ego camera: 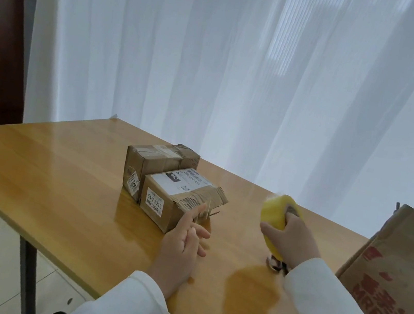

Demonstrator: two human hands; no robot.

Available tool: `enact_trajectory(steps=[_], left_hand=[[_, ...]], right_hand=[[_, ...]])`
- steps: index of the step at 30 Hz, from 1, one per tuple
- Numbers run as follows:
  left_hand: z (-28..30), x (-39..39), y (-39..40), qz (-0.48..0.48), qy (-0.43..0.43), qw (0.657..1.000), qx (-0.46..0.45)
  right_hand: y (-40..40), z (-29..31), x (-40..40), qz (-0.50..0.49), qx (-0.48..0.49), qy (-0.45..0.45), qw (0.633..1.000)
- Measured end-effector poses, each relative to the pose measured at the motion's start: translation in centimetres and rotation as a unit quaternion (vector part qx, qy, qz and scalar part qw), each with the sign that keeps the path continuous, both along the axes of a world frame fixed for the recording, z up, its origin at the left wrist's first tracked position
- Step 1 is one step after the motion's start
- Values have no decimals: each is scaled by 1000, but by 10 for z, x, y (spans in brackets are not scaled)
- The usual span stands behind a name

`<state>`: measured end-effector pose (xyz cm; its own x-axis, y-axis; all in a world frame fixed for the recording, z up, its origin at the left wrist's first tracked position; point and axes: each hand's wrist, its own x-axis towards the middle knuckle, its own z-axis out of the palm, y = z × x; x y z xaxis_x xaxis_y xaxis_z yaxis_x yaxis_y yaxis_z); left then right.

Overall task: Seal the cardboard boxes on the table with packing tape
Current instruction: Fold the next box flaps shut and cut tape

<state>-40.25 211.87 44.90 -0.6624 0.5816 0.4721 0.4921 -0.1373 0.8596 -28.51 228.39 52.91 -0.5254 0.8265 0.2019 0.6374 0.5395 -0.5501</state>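
Observation:
Two small cardboard boxes stand side by side in the middle of the wooden table (60,188). The nearer box (166,202) has a white shipping label on top and a torn flap open on its right end. Behind it the second box (156,159) is closed, with old tape across its top. My left hand (182,245) hovers just in front of the torn flap, fingers spread, holding nothing. My right hand (290,238) grips a yellow roll of packing tape (276,216) lifted above the table, to the right of the boxes.
A large cardboard box with red print (393,289) stands at the table's right edge, close to my right arm. A small dark object (275,265) lies on the table under my right wrist. White curtains hang behind the table; tiled floor lies at the left.

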Motion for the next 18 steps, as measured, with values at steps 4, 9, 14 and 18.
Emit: enact_trajectory(steps=[4,9,14,18], left_hand=[[-4,-18,-9,31,71,997,12],[-5,-33,-17,47,84,994,50],[-3,-35,-17,65,88,991,74],[-2,-38,-20,142,110,978,102]], right_hand=[[19,-12,12,-56,90,-205,973],[24,-36,16,-62,127,-267,953],[-24,-9,-12,82,136,-20,987],[-77,-2,-43,284,-65,68,954]])
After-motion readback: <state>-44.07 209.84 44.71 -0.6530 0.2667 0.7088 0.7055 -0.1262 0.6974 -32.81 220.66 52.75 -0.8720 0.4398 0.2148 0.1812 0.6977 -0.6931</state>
